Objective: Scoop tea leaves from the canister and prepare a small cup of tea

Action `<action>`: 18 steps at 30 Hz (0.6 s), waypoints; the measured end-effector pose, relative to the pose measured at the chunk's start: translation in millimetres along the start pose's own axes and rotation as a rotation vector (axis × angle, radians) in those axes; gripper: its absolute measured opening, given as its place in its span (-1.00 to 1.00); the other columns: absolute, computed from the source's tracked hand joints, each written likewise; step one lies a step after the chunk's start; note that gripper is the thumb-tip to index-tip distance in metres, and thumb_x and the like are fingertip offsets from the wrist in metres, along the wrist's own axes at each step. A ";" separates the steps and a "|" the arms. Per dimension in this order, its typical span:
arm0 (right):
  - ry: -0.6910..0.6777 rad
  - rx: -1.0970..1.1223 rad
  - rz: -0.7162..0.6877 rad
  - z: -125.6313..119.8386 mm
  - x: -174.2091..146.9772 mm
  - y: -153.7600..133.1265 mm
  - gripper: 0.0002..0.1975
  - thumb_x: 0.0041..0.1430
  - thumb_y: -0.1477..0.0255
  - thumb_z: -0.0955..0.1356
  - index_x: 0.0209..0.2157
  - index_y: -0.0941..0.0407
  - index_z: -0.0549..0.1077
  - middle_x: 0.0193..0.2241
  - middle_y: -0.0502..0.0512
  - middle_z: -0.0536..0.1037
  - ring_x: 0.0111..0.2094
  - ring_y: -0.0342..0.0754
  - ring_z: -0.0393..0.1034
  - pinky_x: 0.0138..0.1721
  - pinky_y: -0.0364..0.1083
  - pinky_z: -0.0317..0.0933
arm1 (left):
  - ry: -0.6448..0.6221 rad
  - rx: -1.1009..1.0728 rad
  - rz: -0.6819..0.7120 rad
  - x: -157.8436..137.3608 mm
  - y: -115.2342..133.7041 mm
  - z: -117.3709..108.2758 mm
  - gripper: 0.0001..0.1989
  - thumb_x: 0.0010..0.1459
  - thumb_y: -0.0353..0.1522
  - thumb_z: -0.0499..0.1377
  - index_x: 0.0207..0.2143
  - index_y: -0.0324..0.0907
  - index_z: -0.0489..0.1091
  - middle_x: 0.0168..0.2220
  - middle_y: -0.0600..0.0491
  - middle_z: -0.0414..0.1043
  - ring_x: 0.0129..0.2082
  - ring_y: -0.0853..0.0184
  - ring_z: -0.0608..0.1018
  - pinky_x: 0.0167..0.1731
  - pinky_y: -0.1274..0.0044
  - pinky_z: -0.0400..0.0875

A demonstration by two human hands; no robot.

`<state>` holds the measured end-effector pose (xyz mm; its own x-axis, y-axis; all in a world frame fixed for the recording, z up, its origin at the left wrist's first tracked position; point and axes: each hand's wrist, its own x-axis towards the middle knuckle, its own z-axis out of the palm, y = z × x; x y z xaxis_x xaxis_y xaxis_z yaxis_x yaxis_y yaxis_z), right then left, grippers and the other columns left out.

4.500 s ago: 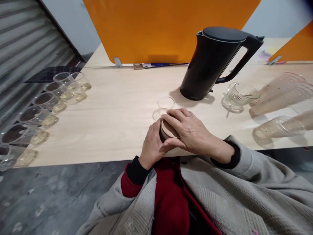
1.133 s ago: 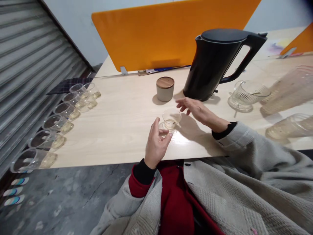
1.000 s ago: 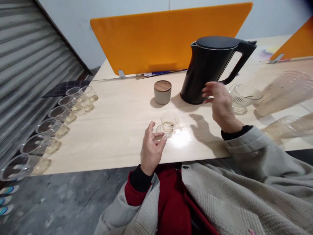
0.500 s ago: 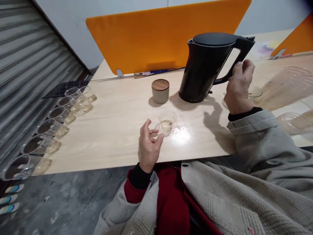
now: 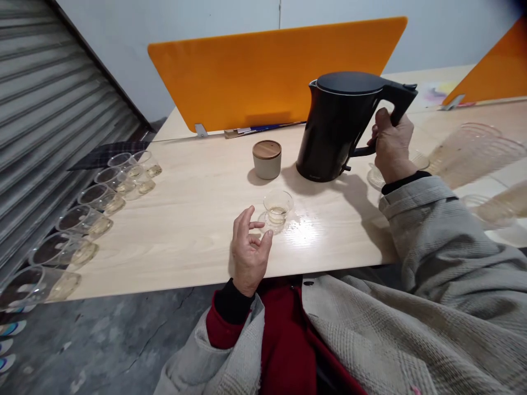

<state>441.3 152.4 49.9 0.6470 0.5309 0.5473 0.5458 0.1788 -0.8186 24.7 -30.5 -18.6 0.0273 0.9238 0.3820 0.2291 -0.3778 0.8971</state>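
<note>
A: State of the right hand?

B: Its fingers are wrapped around the handle of a glossy black electric kettle with a flat lid. The kettle stands on the pale wood-grain desk, right of centre and well back from the front edge, spout toward the left edge.

A: And the left hand?

B: Palm turned inward near the front edge, thumb and fingers curved and moderately apart, with nothing held between them. A small clear glass cup with a flared rim is just beyond the fingertips; contact cannot be determined. The cup contains a little pale liquid with dark specks.

A: Adjacent items?

B: A round beige-grey canister with a wooden lid stands behind the cup, left of the kettle and apart from it. Clear plastic cups with pale contents line the left edge. Transparent vessels occupy the right side, partly blurred. An upright orange panel crosses the far side.
</note>
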 end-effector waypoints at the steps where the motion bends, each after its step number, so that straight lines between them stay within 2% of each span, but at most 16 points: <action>1: -0.022 0.074 0.063 -1.7 -8.7 -9.3 -0.69 0.42 0.14 0.33 -0.32 -0.03 0.18 -0.56 -0.13 0.22 -0.56 -0.15 0.08 -0.48 -0.06 0.11 | 0.010 0.001 0.012 -0.1 1.1 0.1 -0.45 0.35 -0.29 0.26 0.35 0.02 0.27 0.32 -0.13 0.29 -0.02 0.26 0.60 -0.40 0.58 0.58; 3: -0.039 0.176 0.096 -5.9 -27.8 -26.4 -0.62 0.36 0.09 0.36 -0.37 -0.05 0.13 -0.61 -0.16 0.16 -0.59 -0.15 0.03 -0.51 -0.05 0.06 | 0.029 0.001 0.050 -1.0 3.9 0.0 -0.49 0.35 -0.32 0.26 0.32 0.00 0.31 0.26 -0.12 0.35 -0.07 0.30 0.61 -0.42 0.61 0.55; 6: -0.021 0.237 0.068 -15.4 -55.2 -43.8 -0.53 0.23 -0.06 0.40 -0.40 -0.06 0.13 -0.63 -0.15 0.15 -0.60 -0.13 0.03 -0.53 -0.03 0.01 | 0.021 0.007 0.159 -4.7 8.7 -0.1 -0.54 0.36 -0.39 0.24 0.28 -0.02 0.35 0.11 -0.06 0.50 -0.19 0.38 0.61 -0.39 0.62 0.52; 9: -0.007 0.306 0.033 -29.7 -76.0 -52.2 -0.44 0.09 -0.21 0.41 -0.41 -0.05 0.18 -0.63 -0.15 0.14 -0.61 -0.15 -0.01 -0.56 -0.03 -0.05 | -0.058 0.030 0.303 -10.6 12.2 1.3 -0.56 0.37 -0.45 0.20 0.26 -0.03 0.37 -0.04 0.00 0.58 -0.28 0.43 0.60 -0.36 0.61 0.52; 12: 0.005 0.395 0.003 -48.5 -92.2 -59.9 -0.38 0.01 -0.26 0.44 -0.46 -0.04 0.19 -0.64 -0.14 0.14 -0.64 -0.17 -0.02 -0.60 -0.03 -0.11 | -0.185 0.011 0.362 -15.2 15.2 5.7 -0.54 0.37 -0.47 0.19 0.27 -0.04 0.36 -0.07 0.00 0.59 -0.29 0.43 0.60 -0.36 0.62 0.52; 14: 0.023 0.430 -0.011 -63.3 -102.4 -68.3 -0.39 0.03 -0.19 0.47 -0.52 -0.02 0.18 -0.66 -0.13 0.14 -0.66 -0.19 -0.01 -0.62 -0.05 -0.13 | -0.258 -0.026 0.342 -15.8 18.8 10.8 -0.55 0.37 -0.46 0.20 0.27 -0.05 0.37 -0.06 -0.02 0.58 -0.27 0.42 0.60 -0.36 0.61 0.53; 18: 0.038 0.445 0.026 -96.3 -121.3 -92.3 -0.50 0.08 0.16 0.50 -0.62 0.03 0.17 -0.68 -0.13 0.14 -0.67 -0.22 0.01 -0.65 -0.09 -0.13 | -0.335 -0.144 0.248 -8.7 32.4 28.3 -0.60 0.37 -0.38 0.23 0.23 -0.08 0.41 -0.01 -0.05 0.57 -0.19 0.37 0.62 -0.32 0.58 0.57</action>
<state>363.8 -8.3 75.9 0.6811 0.5110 0.5244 0.2521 0.5088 -0.8232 59.3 -49.0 0.9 0.3838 0.7643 0.5183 0.0385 -0.5740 0.8180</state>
